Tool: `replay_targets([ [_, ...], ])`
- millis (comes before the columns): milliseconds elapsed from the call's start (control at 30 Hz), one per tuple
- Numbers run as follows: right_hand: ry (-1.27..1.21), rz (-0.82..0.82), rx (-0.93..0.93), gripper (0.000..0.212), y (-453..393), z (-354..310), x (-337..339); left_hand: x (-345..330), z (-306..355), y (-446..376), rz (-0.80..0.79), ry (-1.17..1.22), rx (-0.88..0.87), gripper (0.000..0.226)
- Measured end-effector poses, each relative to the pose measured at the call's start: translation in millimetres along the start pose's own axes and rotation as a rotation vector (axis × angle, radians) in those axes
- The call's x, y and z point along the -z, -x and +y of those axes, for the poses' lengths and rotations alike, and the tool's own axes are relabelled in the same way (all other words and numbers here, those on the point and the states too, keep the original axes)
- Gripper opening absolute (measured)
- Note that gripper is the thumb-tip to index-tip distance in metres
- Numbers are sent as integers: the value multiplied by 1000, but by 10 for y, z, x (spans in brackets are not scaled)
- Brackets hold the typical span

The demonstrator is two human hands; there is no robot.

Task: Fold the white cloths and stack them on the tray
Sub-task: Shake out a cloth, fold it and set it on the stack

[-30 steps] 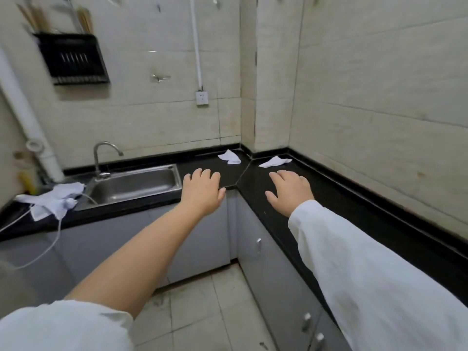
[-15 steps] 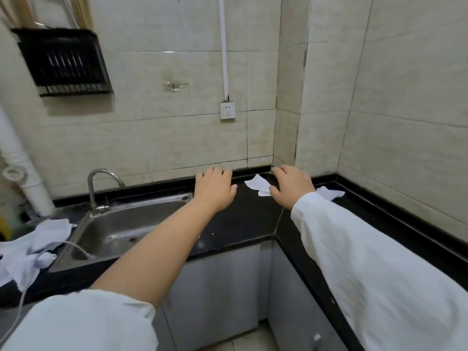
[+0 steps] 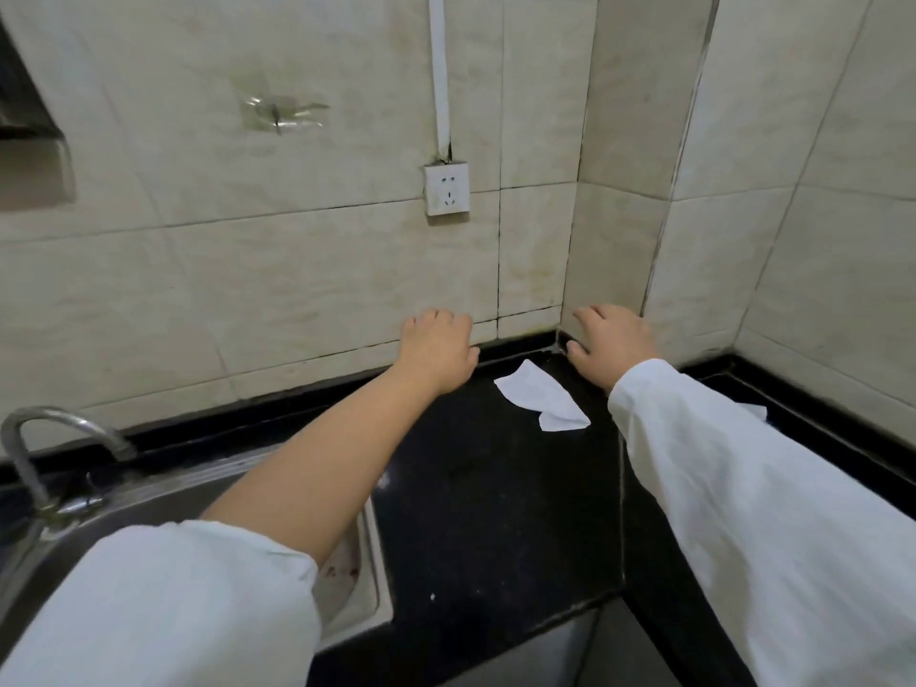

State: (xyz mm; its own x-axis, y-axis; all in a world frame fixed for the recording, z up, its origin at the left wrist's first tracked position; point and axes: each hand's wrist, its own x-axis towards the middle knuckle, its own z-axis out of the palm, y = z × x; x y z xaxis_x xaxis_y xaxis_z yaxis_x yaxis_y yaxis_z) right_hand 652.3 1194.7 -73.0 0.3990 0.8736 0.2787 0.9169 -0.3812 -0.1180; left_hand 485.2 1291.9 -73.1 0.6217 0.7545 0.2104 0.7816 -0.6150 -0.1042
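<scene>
With both arms stretched toward the corner of the black countertop (image 3: 471, 498), my left hand (image 3: 438, 352) and right hand (image 3: 614, 342) hang palm-down, fingers loosely bent, holding nothing. One white cloth (image 3: 540, 396) lies crumpled on the counter between them, touching neither. A second cloth (image 3: 756, 410) shows only as a corner behind my right sleeve (image 3: 773, 513). Steel sink (image 3: 369, 547) and faucet (image 3: 49, 438) sit at left; a wall socket (image 3: 447, 188) above.

One head-worn wide view, close in, looks forward and down into the counter (image 3: 486, 498) corner; wall socket (image 3: 446, 189) at 12 o'clock, sink (image 3: 369, 562) at 7 o'clock.
</scene>
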Motion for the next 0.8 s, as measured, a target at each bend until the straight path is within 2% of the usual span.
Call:
replay_targets([
  [233,35,-158,-158,40,-888,264,-833,-845,-125,-1190,-164,52,-107,42],
  [467,92,-399,-312,42,-1301,964,-1699,-1916,319,-1619,-387,150,-140,44],
  [600,60,-492,-189,43,-1575,1181,-2132,-2367,550,-1788,-489,209,-111,47],
  [800,-14,-636,-2,51,-1917,1138,-2805,-2746,705,-1927,-568,274,-48,48],
])
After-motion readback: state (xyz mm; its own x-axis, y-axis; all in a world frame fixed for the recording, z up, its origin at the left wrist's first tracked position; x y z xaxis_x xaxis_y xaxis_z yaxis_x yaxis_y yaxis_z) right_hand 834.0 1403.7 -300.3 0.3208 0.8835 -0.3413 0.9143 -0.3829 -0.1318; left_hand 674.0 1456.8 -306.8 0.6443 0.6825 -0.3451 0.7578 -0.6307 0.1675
